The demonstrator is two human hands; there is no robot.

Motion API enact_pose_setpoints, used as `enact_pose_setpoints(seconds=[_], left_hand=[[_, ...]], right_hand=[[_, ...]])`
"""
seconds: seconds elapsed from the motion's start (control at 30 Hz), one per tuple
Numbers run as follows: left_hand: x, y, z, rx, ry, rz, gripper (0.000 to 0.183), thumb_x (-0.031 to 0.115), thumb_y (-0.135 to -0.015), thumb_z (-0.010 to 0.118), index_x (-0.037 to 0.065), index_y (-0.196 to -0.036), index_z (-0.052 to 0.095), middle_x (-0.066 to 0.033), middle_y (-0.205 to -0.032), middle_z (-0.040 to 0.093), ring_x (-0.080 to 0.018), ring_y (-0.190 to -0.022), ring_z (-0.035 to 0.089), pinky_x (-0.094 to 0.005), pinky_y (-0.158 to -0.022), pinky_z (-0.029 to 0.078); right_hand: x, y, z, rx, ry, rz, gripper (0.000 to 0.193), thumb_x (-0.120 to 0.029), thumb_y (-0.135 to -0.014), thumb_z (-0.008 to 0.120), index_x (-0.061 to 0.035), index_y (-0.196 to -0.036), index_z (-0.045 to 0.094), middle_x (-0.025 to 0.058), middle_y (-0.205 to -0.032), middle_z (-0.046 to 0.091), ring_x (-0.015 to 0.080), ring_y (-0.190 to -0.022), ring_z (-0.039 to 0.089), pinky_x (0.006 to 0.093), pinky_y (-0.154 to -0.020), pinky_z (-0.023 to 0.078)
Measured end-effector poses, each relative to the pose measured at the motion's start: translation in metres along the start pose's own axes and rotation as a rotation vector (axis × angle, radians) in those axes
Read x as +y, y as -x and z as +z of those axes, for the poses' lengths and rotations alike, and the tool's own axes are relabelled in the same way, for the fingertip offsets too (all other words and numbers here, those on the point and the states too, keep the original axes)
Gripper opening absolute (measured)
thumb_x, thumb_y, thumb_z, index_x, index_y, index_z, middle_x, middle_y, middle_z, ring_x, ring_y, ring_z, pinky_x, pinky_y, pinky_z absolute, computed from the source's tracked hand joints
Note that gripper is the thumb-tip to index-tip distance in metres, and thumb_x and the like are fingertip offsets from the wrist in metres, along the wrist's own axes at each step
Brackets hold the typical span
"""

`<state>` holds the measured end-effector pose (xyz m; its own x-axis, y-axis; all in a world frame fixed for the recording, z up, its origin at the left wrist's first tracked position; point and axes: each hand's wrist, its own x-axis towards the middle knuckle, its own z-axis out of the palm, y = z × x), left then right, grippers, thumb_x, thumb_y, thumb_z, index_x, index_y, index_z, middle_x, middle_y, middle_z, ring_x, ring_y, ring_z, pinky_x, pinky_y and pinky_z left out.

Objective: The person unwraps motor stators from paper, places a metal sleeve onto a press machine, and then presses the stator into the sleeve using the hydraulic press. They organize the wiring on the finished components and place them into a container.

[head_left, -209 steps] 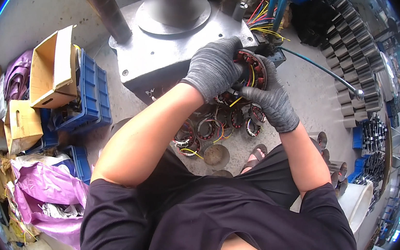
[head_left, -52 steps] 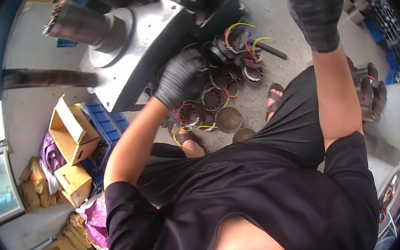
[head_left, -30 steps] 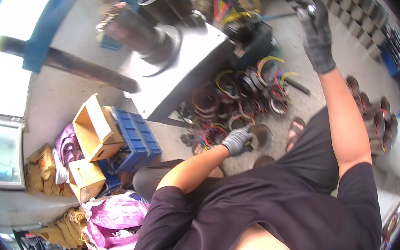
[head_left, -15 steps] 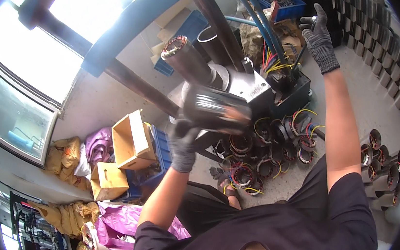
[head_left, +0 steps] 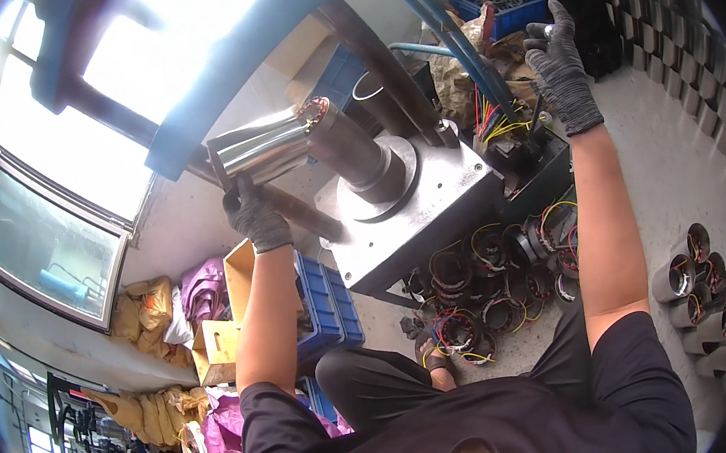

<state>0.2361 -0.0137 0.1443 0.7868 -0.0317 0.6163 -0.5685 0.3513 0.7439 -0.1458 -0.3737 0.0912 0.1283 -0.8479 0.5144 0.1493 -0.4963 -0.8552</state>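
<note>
My left hand (head_left: 256,216), in a dark grey glove, grips the lower outer end of a shiny metal cylinder (head_left: 263,148) from below. The cylinder is tilted, its far end by the top of an upright post. That post (head_left: 351,152) stands on the round base of a press and carries a wound stator core (head_left: 314,113) with red-and-white winding ends. Whether cylinder and core touch, I cannot tell. My right hand (head_left: 563,73), gloved too, is raised at the right with fingers apart, partly bent, and seems to hold nothing. Something small and shiny shows on its fingers.
The press has a blue top beam (head_left: 240,67), dark columns and a metal table (head_left: 415,221). Several wound stators (head_left: 477,303) lie on the floor below. Metal cylinders (head_left: 708,305) stand at right. Blue crates (head_left: 327,301) and a wooden box (head_left: 215,352) sit at left.
My left hand has carried the metal cylinder up and left, from in front of the post to beside its top. My right hand stays raised at the right; the whole view has shifted slightly.
</note>
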Motion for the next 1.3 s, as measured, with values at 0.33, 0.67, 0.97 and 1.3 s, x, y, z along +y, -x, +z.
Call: enact_pose_setpoints(seconds=[0.33,0.67,0.97,1.3], left_hand=[[-0.006,-0.080,0.046,-0.358,-0.488,0.358,0.020,0.018,-0.100,0.067,0.000,-0.107,0.066,-0.0063,-0.103,0.068,-0.0128,-0.089,0.063,-0.0278,-0.073,0.050],[0.030,-0.124,0.120,-0.574,-0.839,0.284,0.039,0.040,-0.094,0.064,0.004,-0.090,0.077,-0.0108,-0.084,0.073,-0.0254,-0.085,0.067,-0.0375,-0.084,0.050],[0.029,-0.119,0.121,-0.565,-0.820,0.205,0.047,0.048,-0.090,0.070,0.002,-0.083,0.075,-0.0096,-0.083,0.074,-0.0222,-0.084,0.067,-0.0356,-0.084,0.050],[0.025,-0.115,0.127,-0.584,-0.709,0.116,0.041,0.044,-0.089,0.077,0.003,-0.087,0.072,-0.0055,-0.084,0.072,-0.0174,-0.083,0.064,-0.0335,-0.085,0.050]], right_hand=[[0.001,0.002,-0.004,0.027,-0.013,-0.035,0.083,0.020,-0.089,0.059,-0.0132,-0.157,0.025,0.0138,-0.123,0.053,0.0095,-0.093,0.050,0.0218,-0.087,0.052],[-0.011,0.005,-0.019,0.136,0.335,-0.011,0.046,0.002,-0.095,0.062,-0.0080,-0.137,0.043,0.0141,-0.122,0.059,0.0204,-0.108,0.062,0.0356,-0.096,0.055],[-0.033,0.010,-0.056,0.151,0.418,-0.166,0.016,-0.018,-0.093,0.067,-0.0079,-0.105,0.066,0.0160,-0.101,0.072,0.0321,-0.094,0.071,0.0438,-0.088,0.058],[-0.042,0.015,-0.068,0.066,0.605,-0.091,0.020,-0.028,-0.098,0.065,-0.0116,-0.110,0.069,0.0123,-0.098,0.074,0.0272,-0.088,0.072,0.0408,-0.084,0.058]])
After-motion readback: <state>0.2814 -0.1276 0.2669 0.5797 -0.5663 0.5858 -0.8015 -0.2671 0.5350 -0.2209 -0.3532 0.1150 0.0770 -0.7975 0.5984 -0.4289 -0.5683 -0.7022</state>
